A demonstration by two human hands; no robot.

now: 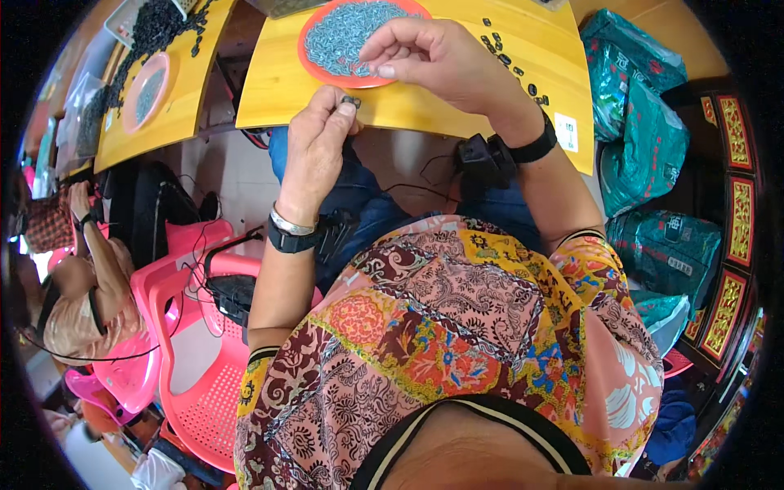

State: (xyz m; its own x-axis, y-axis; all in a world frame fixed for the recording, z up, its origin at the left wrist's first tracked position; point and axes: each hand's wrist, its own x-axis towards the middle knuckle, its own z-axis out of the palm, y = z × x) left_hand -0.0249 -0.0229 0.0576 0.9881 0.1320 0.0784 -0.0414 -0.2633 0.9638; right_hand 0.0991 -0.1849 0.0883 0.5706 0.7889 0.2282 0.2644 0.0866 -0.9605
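My left hand (318, 135) is closed at the near edge of the yellow table, with a small black part (350, 101) pinched between thumb and forefinger. Above the rim of a shallow orange-red bowl (371, 82) is my right hand (429, 61). Its thumb and fingertips are drawn together, and whatever is between them is too small to make out. The bowl holds a heap of small blue-grey metal pieces (339, 41) that look like screws. To the right of my right hand, several small black parts (505, 60) lie scattered on the table.
A white label (566, 132) sticks to the table's right corner. Green packed bags (653, 135) stand on the right. On the left are another yellow table (175, 106) with a pink bowl (145, 94), pink chairs (204, 392) and a seated person (90, 294).
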